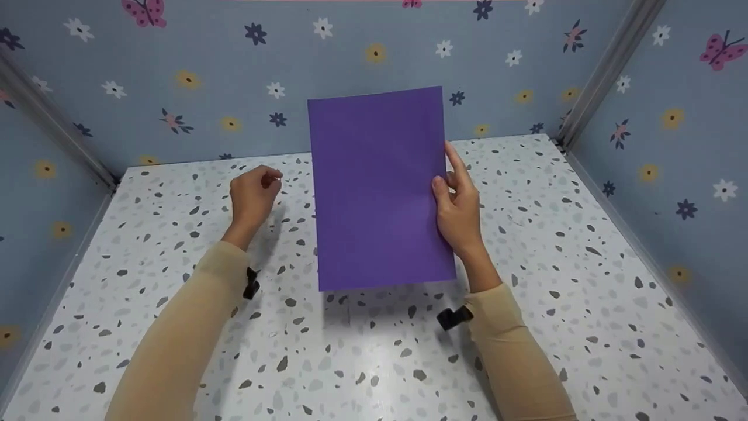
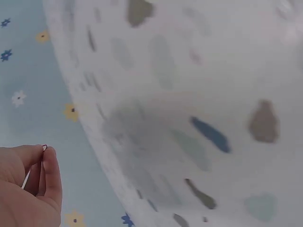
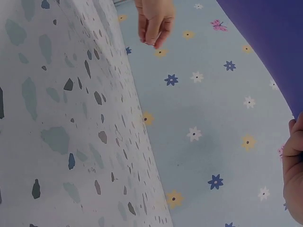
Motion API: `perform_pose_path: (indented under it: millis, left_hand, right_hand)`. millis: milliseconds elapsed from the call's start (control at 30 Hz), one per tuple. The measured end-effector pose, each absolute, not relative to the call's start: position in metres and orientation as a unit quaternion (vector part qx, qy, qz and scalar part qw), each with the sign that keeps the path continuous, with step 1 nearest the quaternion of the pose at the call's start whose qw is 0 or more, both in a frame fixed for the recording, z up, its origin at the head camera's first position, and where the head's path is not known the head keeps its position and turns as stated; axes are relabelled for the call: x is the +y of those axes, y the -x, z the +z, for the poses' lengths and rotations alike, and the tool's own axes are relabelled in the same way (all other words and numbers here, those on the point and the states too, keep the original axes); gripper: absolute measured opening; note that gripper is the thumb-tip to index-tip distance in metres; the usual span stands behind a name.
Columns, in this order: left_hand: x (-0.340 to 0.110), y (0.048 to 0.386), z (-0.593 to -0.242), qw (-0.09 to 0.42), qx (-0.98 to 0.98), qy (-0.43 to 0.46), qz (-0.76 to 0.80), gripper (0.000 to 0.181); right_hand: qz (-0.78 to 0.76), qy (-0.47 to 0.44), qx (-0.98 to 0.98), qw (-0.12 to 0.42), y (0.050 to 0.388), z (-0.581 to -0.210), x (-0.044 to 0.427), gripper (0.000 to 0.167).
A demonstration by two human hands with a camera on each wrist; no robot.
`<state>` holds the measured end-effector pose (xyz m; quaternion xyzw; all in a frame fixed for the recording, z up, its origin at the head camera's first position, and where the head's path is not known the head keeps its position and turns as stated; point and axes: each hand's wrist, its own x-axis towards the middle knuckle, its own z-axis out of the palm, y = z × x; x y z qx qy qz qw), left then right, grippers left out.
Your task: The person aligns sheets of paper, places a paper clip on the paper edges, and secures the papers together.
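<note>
A purple sheet of paper (image 1: 380, 187) is held up over the table in the head view, its broad face toward me. My right hand (image 1: 461, 216) grips its right edge, with the thumb on the front and the other fingers partly hidden behind. In the right wrist view the purple sheet (image 3: 274, 42) fills the upper right corner. To the left of the sheet and apart from it, my left hand (image 1: 254, 196) has its thumb and fingertips pinched together. Between them in the left wrist view is a tiny red-edged thing (image 2: 45, 147), too small to identify.
The speckled white table (image 1: 374, 362) spreads below both hands. A blue flowered wall (image 1: 222, 76) stands behind it, with similar panels at the left and right. Each sleeve carries a small black device (image 1: 454, 318) at the wrist.
</note>
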<state>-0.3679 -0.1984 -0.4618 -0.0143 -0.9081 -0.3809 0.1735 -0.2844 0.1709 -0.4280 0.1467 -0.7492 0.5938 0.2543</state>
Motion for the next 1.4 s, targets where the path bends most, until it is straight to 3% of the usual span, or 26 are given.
perform_pose_path:
  millis: [733, 1400]
  left_hand:
    - [-0.19, 0.364, -0.406, 0.142, -0.843, -0.004, -0.519, 0.022]
    - [-0.178, 0.36, -0.363, 0.154, -0.771, 0.013, -0.617, 0.021]
  right_hand:
    - [0.584, -0.174, -0.752, 0.251, 0.287, -0.432, 0.169, 0.057]
    - [0.582, -0.181, -0.754, 0.247, 0.287, -0.436, 0.169, 0.057]
